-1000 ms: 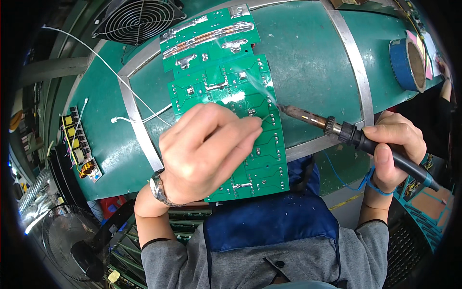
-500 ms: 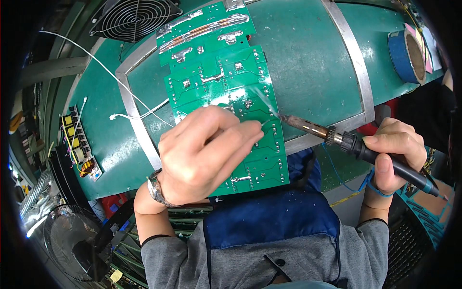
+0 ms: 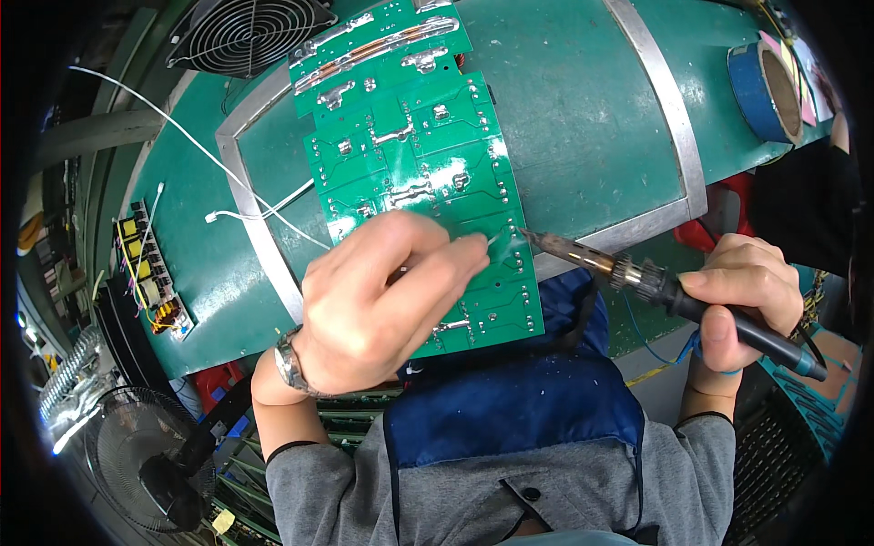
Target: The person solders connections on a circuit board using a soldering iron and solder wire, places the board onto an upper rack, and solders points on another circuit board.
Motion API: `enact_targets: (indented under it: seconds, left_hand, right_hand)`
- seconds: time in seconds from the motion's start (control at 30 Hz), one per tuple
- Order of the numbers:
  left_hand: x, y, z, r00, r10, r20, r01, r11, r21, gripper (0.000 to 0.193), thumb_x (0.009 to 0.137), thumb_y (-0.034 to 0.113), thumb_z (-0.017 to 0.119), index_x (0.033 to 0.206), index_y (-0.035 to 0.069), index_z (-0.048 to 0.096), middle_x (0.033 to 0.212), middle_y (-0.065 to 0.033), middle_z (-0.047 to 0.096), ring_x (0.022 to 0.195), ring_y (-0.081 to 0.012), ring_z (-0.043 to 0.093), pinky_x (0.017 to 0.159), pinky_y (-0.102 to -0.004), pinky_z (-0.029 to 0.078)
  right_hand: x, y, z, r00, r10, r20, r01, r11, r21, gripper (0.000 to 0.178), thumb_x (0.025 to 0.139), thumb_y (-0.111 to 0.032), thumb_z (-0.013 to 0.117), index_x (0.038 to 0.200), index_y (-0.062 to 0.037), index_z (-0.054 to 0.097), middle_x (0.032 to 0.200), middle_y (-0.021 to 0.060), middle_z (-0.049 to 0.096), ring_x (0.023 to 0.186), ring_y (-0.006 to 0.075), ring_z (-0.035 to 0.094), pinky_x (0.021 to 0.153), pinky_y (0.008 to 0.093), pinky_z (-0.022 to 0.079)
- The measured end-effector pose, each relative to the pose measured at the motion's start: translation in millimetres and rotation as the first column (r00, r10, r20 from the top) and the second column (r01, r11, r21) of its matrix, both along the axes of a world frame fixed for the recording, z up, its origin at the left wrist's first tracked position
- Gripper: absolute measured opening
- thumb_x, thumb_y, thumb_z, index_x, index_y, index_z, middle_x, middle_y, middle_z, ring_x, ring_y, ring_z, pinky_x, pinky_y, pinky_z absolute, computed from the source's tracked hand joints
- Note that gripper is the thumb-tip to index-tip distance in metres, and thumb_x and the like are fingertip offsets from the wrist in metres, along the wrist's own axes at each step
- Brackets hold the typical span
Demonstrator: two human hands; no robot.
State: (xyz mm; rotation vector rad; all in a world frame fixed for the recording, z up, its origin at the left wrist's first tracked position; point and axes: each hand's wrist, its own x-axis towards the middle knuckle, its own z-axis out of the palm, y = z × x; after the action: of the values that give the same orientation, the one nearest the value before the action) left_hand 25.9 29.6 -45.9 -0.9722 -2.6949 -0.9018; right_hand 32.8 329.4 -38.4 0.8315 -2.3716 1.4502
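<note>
A large green circuit board (image 3: 426,141), solder side up, lies on the bench and reaches over its near edge. My left hand (image 3: 387,291) is above its lower left part, thumb and forefinger pinched on a short visible end of thin solder wire (image 3: 492,240). The rest of that wire is hidden in the hand. In my right hand (image 3: 746,296) is a soldering iron (image 3: 651,281), gripped by its dark handle. Its tip is at the row of solder joints along the board's right edge, close to the solder wire; whether they touch cannot be made out.
A black fan with a round grille (image 3: 252,36) stands behind the board. White cables (image 3: 259,217) and a small board with yellow components (image 3: 150,268) lie at left. A blue tape roll (image 3: 763,94) sits at far right. Metal strips (image 3: 660,82) frame the bench's middle.
The board has shifted slightly up and left in view. The iron's tip has moved a little lower along the edge joints, and the smoke near it has thinned. Both grips are unchanged.
</note>
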Motion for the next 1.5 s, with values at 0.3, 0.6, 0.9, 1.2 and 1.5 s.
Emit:
enact_targets:
  seconds: [0.3,0.6,0.9,1.2,1.5]
  left_hand:
    - [11,2,-7,0.987,-0.116,-0.107,0.108,0.991,-0.084,0.033,0.062,0.007,0.071,0.095,0.007,0.072,0.078,-0.0015,0.055,0.064,-0.0141,0.057,0.05,-0.0273,0.047]
    - [20,2,-2,0.989,-0.134,-0.065,0.131,0.99,-0.041,0.032,0.062,0.006,0.072,0.093,0.005,0.072,0.078,-0.0019,0.055,0.065,-0.0148,0.057,0.05,-0.0269,0.046]
    - [24,6,-12,0.968,-0.199,-0.15,0.19,0.979,-0.073,0.031,0.06,0.006,0.072,0.091,0.003,0.071,0.077,-0.0023,0.053,0.06,-0.0138,0.053,0.045,-0.0266,0.042]
    - [34,4,0,0.959,-0.271,-0.08,0.267,0.962,-0.053,0.031,0.059,0.006,0.071,0.09,0.001,0.07,0.078,-0.0029,0.056,0.064,-0.0139,0.056,0.048,-0.0266,0.045]
    - [36,11,0,0.949,-0.293,-0.116,0.277,0.951,-0.137,0.035,0.059,0.004,0.069,0.094,0.0,0.071,0.082,-0.004,0.055,0.069,-0.0149,0.057,0.054,-0.025,0.048]
  right_hand:
    - [13,-5,-5,1.0,0.01,-0.012,-0.01,1.0,0.008,0.019,0.079,-0.02,0.072,0.081,-0.0014,0.071,0.059,0.0045,0.062,0.045,0.0156,0.057,0.042,0.026,0.044]
    - [20,4,1,1.0,0.012,0.004,-0.012,1.0,-0.01,0.022,0.08,-0.023,0.072,0.08,-0.001,0.071,0.057,0.0043,0.061,0.043,0.015,0.057,0.041,0.0256,0.044]
    - [31,0,-5,0.999,0.045,0.002,-0.045,0.999,-0.011,0.023,0.082,-0.025,0.071,0.08,-0.002,0.071,0.058,0.0032,0.061,0.042,0.0139,0.056,0.039,0.024,0.043]
    - [35,7,0,0.998,0.064,-0.003,-0.064,0.997,-0.051,0.025,0.084,-0.025,0.07,0.077,-0.0011,0.07,0.052,0.0023,0.057,0.039,0.0133,0.054,0.036,0.0232,0.04]
    - [39,10,-3,0.971,0.235,-0.04,-0.237,0.97,-0.053,0.019,0.083,-0.017,0.074,0.086,0.0019,0.072,0.058,0.0034,0.061,0.042,0.0126,0.055,0.036,0.021,0.04]
